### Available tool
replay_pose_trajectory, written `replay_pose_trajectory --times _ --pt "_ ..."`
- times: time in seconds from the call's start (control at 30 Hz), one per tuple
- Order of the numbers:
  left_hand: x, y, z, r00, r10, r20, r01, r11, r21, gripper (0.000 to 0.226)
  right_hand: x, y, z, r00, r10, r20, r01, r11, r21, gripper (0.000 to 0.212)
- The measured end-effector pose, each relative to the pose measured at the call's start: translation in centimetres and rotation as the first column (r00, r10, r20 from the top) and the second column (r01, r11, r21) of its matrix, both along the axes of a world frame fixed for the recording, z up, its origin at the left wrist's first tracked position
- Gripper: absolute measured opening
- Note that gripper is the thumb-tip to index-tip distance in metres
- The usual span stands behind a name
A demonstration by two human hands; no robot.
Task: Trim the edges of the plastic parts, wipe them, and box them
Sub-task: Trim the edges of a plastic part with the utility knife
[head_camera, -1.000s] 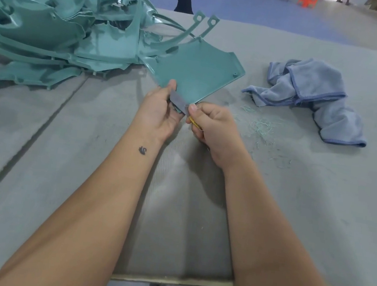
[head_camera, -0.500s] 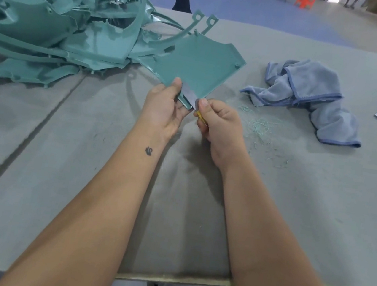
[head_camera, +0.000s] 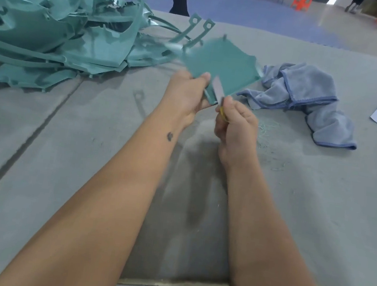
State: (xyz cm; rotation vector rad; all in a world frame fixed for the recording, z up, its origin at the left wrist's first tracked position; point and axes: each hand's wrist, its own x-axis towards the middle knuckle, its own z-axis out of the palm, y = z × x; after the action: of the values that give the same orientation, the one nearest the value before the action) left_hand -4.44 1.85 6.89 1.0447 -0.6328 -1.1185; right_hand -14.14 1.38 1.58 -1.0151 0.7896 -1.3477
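My left hand [head_camera: 187,92] pinches the green plastic part [head_camera: 224,63] by its near corner, lifting it off the bench [head_camera: 85,153] so the edge faces me. My right hand [head_camera: 235,122] grips the blade [head_camera: 218,89] against that edge, ready to shave it. The cloth [head_camera: 308,96] waits nearby for wiping.

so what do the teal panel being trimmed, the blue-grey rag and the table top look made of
Teal flat panel: likely moulded plastic, thin and stiff, matte face. Crumpled blue-grey rag: soft cloth, probably microfibre, fuzzy pile with a stitched blue hem. Grey table top: seemingly a felt-like covering, dull, with fine teal shavings on it.
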Motion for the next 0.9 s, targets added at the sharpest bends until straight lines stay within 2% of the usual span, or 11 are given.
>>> replay_pose_trajectory --times 0.1,0.2,0.33,0.43,0.57,0.63,0.7,0.83,0.9 --pt "-1.1 -0.8 1.7 0.982 -0.039 0.186 0.041 0.999 -0.003 0.019 0.0 -0.2 0.1 0.987 -0.057 0.149 0.053 0.998 0.030 0.032" --pt "0.9 -0.2 1.8 0.992 -0.013 0.124 0.015 1.000 -0.015 0.019 -1.0 -1.1 0.3 0.952 -0.170 0.255 0.144 0.982 0.119 0.030" --pt "5.6 1.8 -0.7 0.994 0.066 0.092 -0.067 0.998 0.008 0.019 -0.2 -1.1 0.5 0.984 -0.129 0.123 0.118 0.988 0.095 0.028" --pt "6.9 2.8 -3.1 0.992 0.124 0.024 -0.125 0.992 0.027 0.020 2.0 0.1 0.6 0.998 0.066 0.018 -0.067 0.996 0.063 0.025" --pt "6.5 3.0 -4.8 0.969 0.134 -0.206 -0.133 0.991 0.019 0.019 2.4 1.3 0.0 0.929 0.289 -0.230 -0.293 0.956 0.020 0.028" --pt "6.3 2.8 -4.9 0.963 0.122 -0.241 -0.124 0.992 0.008 0.018 2.3 1.4 -0.3 0.893 0.296 -0.339 -0.326 0.945 -0.034 0.029" --pt "6.1 2.7 -4.6 0.962 0.105 -0.252 -0.113 0.993 -0.016 0.018 2.3 1.2 -0.4 0.883 0.270 -0.385 -0.319 0.945 -0.070 0.030" --pt "6.1 2.8 -4.1 0.963 0.084 -0.256 -0.097 0.995 -0.039 0.017 2.3 0.7 -0.7 0.879 0.246 -0.408 -0.308 0.947 -0.092 0.031" --pt "6.1 2.9 -4.1 0.968 0.092 -0.235 -0.101 0.995 -0.026 0.017 2.3 0.5 -0.8 0.904 0.221 -0.366 -0.271 0.958 -0.090 0.030"
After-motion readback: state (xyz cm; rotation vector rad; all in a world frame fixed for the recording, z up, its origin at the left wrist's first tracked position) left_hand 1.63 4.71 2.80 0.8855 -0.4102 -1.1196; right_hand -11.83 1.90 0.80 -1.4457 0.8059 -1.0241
